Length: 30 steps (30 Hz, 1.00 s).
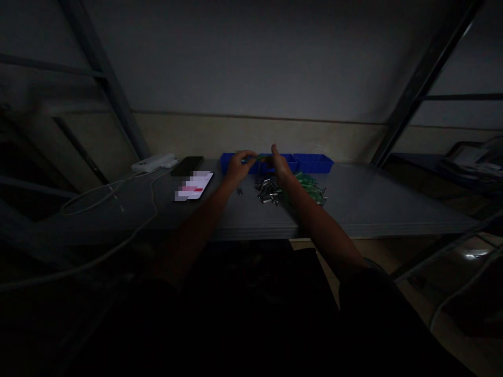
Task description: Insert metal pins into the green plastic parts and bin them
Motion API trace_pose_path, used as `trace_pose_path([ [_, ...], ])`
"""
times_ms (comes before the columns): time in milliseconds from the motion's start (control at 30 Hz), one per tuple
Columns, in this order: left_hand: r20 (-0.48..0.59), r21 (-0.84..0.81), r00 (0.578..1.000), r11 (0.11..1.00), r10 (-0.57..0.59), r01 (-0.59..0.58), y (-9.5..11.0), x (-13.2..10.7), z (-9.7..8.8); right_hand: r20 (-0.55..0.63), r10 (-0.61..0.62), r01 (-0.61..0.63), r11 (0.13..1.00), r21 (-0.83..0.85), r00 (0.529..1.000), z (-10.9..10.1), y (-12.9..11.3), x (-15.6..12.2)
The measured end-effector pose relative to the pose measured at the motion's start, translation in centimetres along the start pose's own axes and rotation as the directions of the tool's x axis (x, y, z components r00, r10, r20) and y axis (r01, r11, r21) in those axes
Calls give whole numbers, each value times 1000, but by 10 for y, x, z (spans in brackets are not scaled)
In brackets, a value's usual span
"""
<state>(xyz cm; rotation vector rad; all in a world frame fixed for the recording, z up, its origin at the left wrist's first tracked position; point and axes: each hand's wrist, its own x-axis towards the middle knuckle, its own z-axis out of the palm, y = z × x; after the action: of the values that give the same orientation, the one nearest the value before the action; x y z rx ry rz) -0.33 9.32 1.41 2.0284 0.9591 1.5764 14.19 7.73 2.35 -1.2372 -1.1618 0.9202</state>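
Observation:
My left hand (pixel 238 166) is closed in a pinch above the table, in front of the blue bins. Between its fingertips is a small green piece (pixel 259 157), too dim and small to make out in detail. My right hand (pixel 280 166) meets it from the other side, thumb raised, with its fingers curled at the same piece. Below the hands lies a heap of small silvery metal parts (pixel 268 191). A pile of green plastic pieces with metal ends (pixel 312 187) spreads beside it, partly behind my right forearm. One small metal part (pixel 239 191) lies apart, to the left.
Three blue bins stand against the wall: a left bin (pixel 227 162), a middle one (pixel 291 161) and a right one (pixel 314 163). Left on the grey table (pixel 373 193) are a lit phone (pixel 198 184), a dark phone-like slab (pixel 187 166) and a white power strip (pixel 155 162) with trailing cables.

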Motion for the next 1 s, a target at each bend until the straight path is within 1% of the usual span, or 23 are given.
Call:
trace_pose_path([
  [100, 38, 101, 998, 993, 53, -57, 1, 0, 0, 30, 31, -34, 997, 75, 999, -1, -1, -4],
  [167, 31, 146, 999, 988, 44, -48, 0, 1, 0, 24, 19, -21, 996, 83, 1000, -1, -1, -5],
  [267, -17, 174, 1000, 984, -18, 20, -2, 1, 2, -22, -64, 65, 997, 47, 998, 0, 0, -4],
  [333, -31, 137, 995, 985, -100, 103, -1, 1, 1, -36, -148, 148, 989, 6, 988, 0, 1, -1],
  [367, -34, 93, 986, 982, -161, 164, 0, 1, 1, -35, -191, 190, 982, -24, 981, 1, 2, 0],
  [400, -36, 35, 970, 969, -242, 243, 1, 1, 0, -28, -228, 226, 972, -59, 973, 1, 3, 1],
  [433, -31, -28, 941, 942, -336, 335, 1, 1, -1, -19, -259, 256, 962, -97, 966, 1, 5, 1],
  [500, 10, -146, 856, 846, -516, 512, 2, 1, -4, -2, -301, 297, 941, -163, 954, 1, 7, 3],
  [567, 80, -225, 766, 737, -638, 637, 0, 3, -6, 14, -312, 309, 934, -179, 950, 1, 10, 4],
  [633, 152, -287, 705, 652, -693, 702, -2, 5, -8, 26, -301, 302, 941, -155, 953, 2, 11, 6],
  [700, 206, -341, 661, 580, -721, 739, -3, 6, -9, 37, -280, 282, 952, -120, 959, 2, 12, 7],
  [733, 226, -367, 646, 551, -729, 749, -3, 6, -9, 38, -270, 272, 957, -104, 962, 2, 12, 7],
  [767, 239, -394, 639, 528, -731, 752, -3, 6, -9, 38, -262, 265, 960, -91, 964, 2, 12, 8],
  [833, 237, -450, 645, 506, -727, 736, 0, 6, -8, 36, -249, 251, 965, -69, 968, 3, 12, 7],
  [900, 207, -501, 673, 514, -710, 696, 4, 4, -7, 37, -241, 243, 969, -55, 970, 3, 11, 6],
  [1000, 158, -531, 716, 552, -680, 642, 7, 2, -5, 35, -218, 220, 974, -54, 975, 3, 9, 2],
])
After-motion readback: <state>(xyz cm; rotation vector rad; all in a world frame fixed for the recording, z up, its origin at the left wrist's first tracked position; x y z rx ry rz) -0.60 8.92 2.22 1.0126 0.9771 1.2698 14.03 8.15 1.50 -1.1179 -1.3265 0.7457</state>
